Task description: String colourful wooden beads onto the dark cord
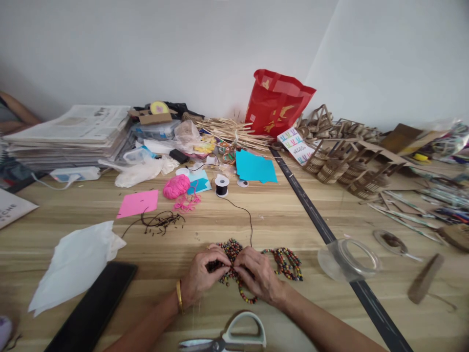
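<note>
My left hand (205,270) and my right hand (261,274) meet fingertip to fingertip over a pile of small multicoloured beads (230,248). Thumb and forefinger of each are pinched together; what the left fingertips hold is too small to make out. A thin black cord (250,220) runs from a white spool of black cord (222,185) down to my right hand, whose fingers hide its end. To the right lie looped strings of beads (287,264); another beaded length (246,296) hangs below the right hand. Scissors (238,335) with a pale handle lie nearest me.
Black cord pieces (161,221), pink yarn (176,187) and white tissue (75,264) lie leftward, near a dark phone-like slab (95,308). Clear tape (348,260) sits right. Small woven baskets (331,168) and a red bag (276,105) stand behind. Another person's arm (20,110) shows far left.
</note>
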`<action>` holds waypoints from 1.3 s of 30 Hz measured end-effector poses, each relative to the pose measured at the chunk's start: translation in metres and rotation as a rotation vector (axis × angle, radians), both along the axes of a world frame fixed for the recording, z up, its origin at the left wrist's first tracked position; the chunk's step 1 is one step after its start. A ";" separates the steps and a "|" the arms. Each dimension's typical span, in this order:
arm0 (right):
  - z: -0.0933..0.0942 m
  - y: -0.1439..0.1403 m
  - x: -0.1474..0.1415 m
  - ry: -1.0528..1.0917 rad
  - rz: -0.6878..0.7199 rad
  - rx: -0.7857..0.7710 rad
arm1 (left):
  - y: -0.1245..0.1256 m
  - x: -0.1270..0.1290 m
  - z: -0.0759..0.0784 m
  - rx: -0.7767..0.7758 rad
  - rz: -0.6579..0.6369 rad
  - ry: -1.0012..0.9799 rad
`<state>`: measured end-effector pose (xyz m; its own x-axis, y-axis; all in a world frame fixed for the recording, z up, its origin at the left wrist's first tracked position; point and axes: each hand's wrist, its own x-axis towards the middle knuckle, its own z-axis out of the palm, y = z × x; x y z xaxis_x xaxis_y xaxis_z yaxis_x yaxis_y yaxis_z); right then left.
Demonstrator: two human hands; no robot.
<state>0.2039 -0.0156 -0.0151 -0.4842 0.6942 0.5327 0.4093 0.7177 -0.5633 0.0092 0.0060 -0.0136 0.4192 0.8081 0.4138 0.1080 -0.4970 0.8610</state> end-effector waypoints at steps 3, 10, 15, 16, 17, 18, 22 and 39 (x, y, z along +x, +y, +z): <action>0.000 0.000 0.000 0.010 0.007 0.005 | 0.000 0.000 0.000 -0.007 0.004 0.006; -0.001 0.000 0.001 -0.011 0.015 -0.004 | 0.001 0.001 -0.001 0.003 -0.019 0.003; -0.002 0.001 0.001 0.019 0.015 0.000 | 0.000 0.000 -0.002 -0.009 -0.010 0.002; -0.002 0.001 0.001 0.024 0.015 0.001 | 0.000 0.000 -0.002 -0.013 -0.010 0.003; -0.002 0.001 0.001 0.026 0.017 0.003 | 0.000 0.000 -0.002 -0.016 -0.009 0.004; -0.002 0.001 0.001 0.024 0.016 0.003 | 0.000 0.000 -0.002 -0.020 -0.008 0.005; -0.002 0.000 0.001 0.017 0.012 0.007 | 0.000 0.000 -0.002 -0.034 -0.006 0.007; -0.006 0.001 0.001 0.007 0.037 0.021 | -0.002 -0.001 -0.004 -0.098 0.004 0.015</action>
<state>0.2050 -0.0148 -0.0210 -0.5053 0.6644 0.5506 0.3781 0.7440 -0.5509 0.0085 0.0042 -0.0175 0.4211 0.8461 0.3269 0.1228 -0.4103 0.9037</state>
